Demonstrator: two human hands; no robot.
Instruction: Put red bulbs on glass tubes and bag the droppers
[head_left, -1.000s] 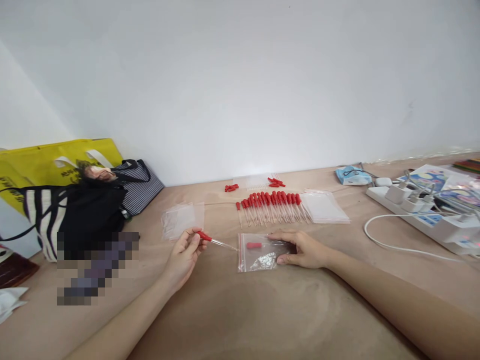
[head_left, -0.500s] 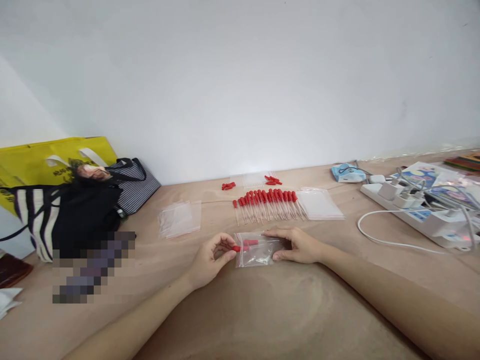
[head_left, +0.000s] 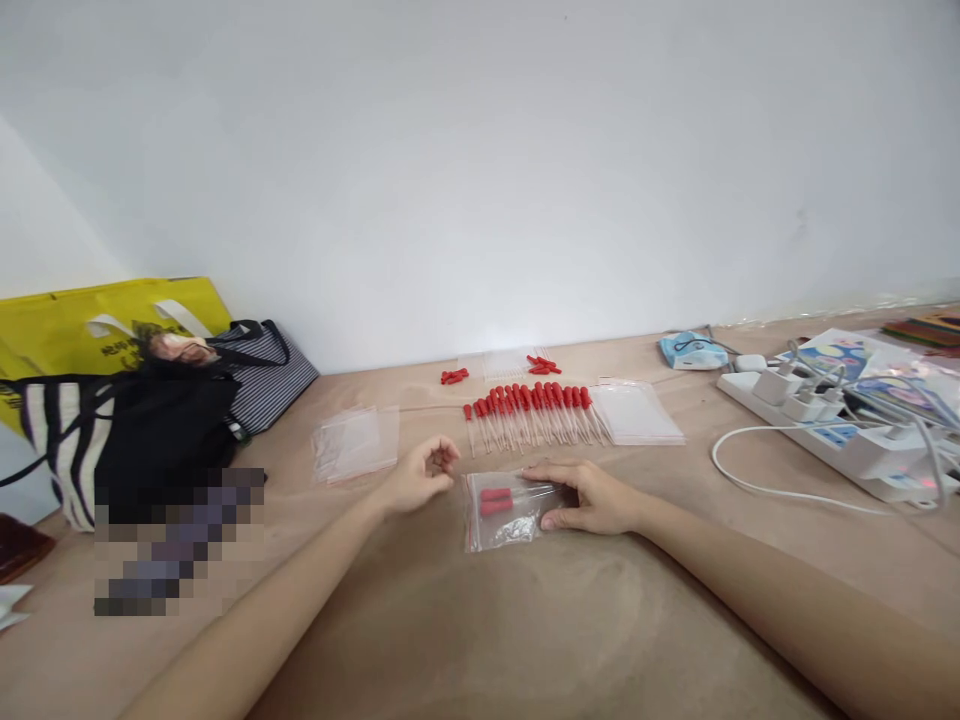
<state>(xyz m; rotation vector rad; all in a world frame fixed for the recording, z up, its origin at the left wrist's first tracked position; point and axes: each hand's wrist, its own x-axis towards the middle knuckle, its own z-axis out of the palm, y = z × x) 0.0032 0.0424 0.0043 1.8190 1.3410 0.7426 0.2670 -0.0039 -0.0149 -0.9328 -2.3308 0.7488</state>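
On the table in front of me lies a clear zip bag [head_left: 501,533] with two red-bulbed glass droppers [head_left: 496,501] inside, their bulbs toward the left. My right hand [head_left: 592,498] grips the right end of this bag, fingers at its far edge and thumb at the near one. Just left of the bag, my left hand [head_left: 421,476] is raised with nothing in it, its fingers loosely curled and apart from the thumb. Beyond both hands runs a row of several droppers [head_left: 529,400], red bulbs away from me and glass tips toward me.
Flat empty bags [head_left: 356,442] lie to the left, a white stack of bags [head_left: 643,412] to the right. Two small piles of red bulbs [head_left: 454,377] sit near the wall. A power strip [head_left: 840,435] with cables stands right; cloth bags [head_left: 150,440] are left.
My left hand has let go of the red-bulbed dropper and drawn back leftward and up. That dropper now lies fully inside the bag beside the other. My right hand stays on the bag.
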